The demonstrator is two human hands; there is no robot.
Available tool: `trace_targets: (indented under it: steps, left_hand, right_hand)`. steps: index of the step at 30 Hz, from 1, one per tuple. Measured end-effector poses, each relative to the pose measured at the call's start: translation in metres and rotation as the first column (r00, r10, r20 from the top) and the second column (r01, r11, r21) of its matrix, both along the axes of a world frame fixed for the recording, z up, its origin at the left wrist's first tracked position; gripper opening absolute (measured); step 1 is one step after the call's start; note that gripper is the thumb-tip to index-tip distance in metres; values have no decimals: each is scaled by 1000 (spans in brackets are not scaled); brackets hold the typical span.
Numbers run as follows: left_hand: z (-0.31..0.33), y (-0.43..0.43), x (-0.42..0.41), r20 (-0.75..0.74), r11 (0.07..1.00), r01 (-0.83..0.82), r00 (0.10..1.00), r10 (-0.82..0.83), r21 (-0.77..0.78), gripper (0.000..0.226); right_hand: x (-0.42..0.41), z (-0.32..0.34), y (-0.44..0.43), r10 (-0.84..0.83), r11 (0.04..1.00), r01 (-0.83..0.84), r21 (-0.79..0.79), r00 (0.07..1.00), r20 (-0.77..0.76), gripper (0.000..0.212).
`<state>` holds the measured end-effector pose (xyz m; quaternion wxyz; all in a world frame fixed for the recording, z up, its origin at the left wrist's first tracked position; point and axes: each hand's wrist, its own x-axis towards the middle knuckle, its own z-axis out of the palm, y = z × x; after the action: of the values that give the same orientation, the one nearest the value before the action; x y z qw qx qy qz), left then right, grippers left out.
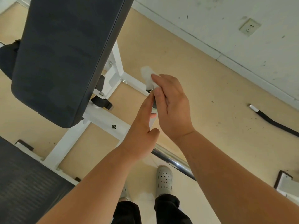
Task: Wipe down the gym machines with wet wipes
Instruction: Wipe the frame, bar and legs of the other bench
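The right hand [171, 102] pinches a crumpled wet wipe [148, 75] in mid-air beside the machine's white frame [103, 118], and the left hand [142, 131] reaches toward it with fingers straight (whether it touches the wipe is unclear). The wipe meets no surface, so I judge the dark pad [64, 54], frame and chrome bar [169, 157] are yet to be wiped.

A single wide-angle view is given, taken from the person's head and aimed steeply down. The left hand [140, 131] and right hand [171, 102] are seen close at centre. The black padded bench pad [64, 62] fills the upper left. The beige floor [210, 94] and scuffed white wall [226, 21] lie farther, upper right.
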<state>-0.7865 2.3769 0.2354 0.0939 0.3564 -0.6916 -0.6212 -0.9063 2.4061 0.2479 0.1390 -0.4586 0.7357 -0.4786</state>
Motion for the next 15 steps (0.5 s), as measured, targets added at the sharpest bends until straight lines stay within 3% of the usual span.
trace_targets:
  steps: [4,7,11,15]
  left_hand:
    - [6,0,3,2,998,20,1000,-20,-52,102]
    - [12,-11,12,6,1000,-3,1000,3,-1,96]
    - [19,-21,14,-14,987,-140,990,139,-80,75]
    - [43,-15,-1,5,923,-353,934,358,-156,39]
  right_hand:
    - [13,5,23,-103,992,83,92,964,246,40]
    - [4,13,15,-34,999,8,54,865,501,32]
    - [-12,7,2,45,998,-66,23,860,509,34]
    - [-21,-8,15,-27,1000,25,11,907,419,36]
